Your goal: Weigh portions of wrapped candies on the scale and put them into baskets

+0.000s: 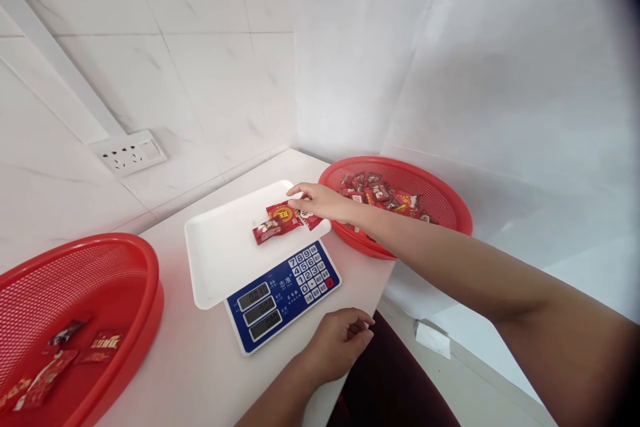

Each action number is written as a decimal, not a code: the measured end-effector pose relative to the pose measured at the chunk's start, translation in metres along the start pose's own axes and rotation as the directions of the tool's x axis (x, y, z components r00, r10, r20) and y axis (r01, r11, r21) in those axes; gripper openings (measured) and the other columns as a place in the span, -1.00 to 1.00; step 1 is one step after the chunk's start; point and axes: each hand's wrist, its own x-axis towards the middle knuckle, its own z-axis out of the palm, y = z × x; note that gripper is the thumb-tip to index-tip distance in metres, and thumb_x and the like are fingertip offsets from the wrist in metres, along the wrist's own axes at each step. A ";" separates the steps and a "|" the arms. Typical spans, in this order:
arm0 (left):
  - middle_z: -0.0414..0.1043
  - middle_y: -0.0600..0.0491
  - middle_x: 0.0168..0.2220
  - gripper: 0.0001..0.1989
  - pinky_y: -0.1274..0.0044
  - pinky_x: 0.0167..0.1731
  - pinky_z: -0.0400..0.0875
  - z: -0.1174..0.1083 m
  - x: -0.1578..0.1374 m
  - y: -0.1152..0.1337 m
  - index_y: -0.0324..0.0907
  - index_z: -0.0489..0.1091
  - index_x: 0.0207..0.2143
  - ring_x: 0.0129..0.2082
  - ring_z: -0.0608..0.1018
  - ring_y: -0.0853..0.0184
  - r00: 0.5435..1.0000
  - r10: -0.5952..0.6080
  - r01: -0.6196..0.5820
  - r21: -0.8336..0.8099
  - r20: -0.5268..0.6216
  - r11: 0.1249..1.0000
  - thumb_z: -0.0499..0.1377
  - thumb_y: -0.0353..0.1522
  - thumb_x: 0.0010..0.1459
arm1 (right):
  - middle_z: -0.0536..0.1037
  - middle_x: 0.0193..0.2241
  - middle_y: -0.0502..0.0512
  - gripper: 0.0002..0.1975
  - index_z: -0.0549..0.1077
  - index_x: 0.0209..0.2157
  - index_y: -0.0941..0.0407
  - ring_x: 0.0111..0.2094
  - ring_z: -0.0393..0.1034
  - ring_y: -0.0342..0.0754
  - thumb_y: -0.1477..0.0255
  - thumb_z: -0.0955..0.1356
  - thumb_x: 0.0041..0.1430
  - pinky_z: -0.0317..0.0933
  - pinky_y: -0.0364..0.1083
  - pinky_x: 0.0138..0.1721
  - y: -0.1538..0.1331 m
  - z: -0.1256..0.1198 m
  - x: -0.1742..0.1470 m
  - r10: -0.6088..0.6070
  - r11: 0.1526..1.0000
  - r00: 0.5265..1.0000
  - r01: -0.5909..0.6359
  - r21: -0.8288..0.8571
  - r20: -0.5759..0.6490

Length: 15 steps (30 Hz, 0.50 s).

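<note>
My right hand [320,202] reaches over the right end of the white scale tray [215,247], its thumb and fingers closed about a red snack packet [310,219], partly hidden by the hand. Beside it on the tray lie a red packet with a yellow character [283,215] and a smaller dark red packet [268,231]. The tray rests on a blue-faced digital scale [285,297] with number keys and three displays. Near the table's front edge, my left hand [337,343] is loosely curled, thumb apart from the fingers, holding nothing.
A red mesh basket [450,203] of many wrapped snacks stands at the right, under my right forearm. Another red basket [150,267] with several packets stands at the left. White walls meet behind the table [173,327]. A wall socket [129,153] sits at upper left.
</note>
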 end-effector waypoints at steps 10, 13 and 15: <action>0.39 0.05 -0.38 -0.77 0.55 -0.35 0.33 0.000 0.001 -0.001 -0.20 0.43 -0.22 -0.38 0.43 0.36 1.000 -0.001 0.001 -0.020 0.008 1.000 0.10 -0.37 0.06 | 0.53 -0.31 0.08 -0.87 0.46 -0.35 0.14 -0.28 0.40 -0.02 0.45 0.28 0.11 0.22 -0.12 -0.27 0.067 -0.086 -0.033 0.272 0.844 0.962 -0.246 -0.476 -0.014; 0.39 0.05 -0.39 -0.77 0.55 -0.34 0.33 -0.001 0.002 0.000 -0.19 0.43 -0.22 -0.38 0.42 0.36 1.000 -0.004 0.004 -0.016 0.014 1.000 0.09 -0.37 0.06 | 0.54 -0.42 0.11 -0.97 0.50 -0.48 0.14 -0.32 0.42 0.07 0.49 0.39 -0.06 0.22 -0.06 -0.29 0.081 -0.091 -0.039 0.374 0.798 0.924 -0.273 -0.538 0.086; 0.38 0.06 -0.40 -0.78 0.55 -0.35 0.32 -0.001 0.003 0.001 -0.19 0.43 -0.22 -0.38 0.42 0.36 1.000 -0.008 0.009 -0.011 0.013 1.000 0.09 -0.37 0.06 | 0.55 -0.33 0.12 -0.84 0.52 -0.38 0.11 -0.26 0.41 0.12 0.47 0.42 -0.12 0.22 -0.04 -0.25 0.084 -0.087 -0.040 0.395 0.789 0.908 -0.259 -0.557 0.138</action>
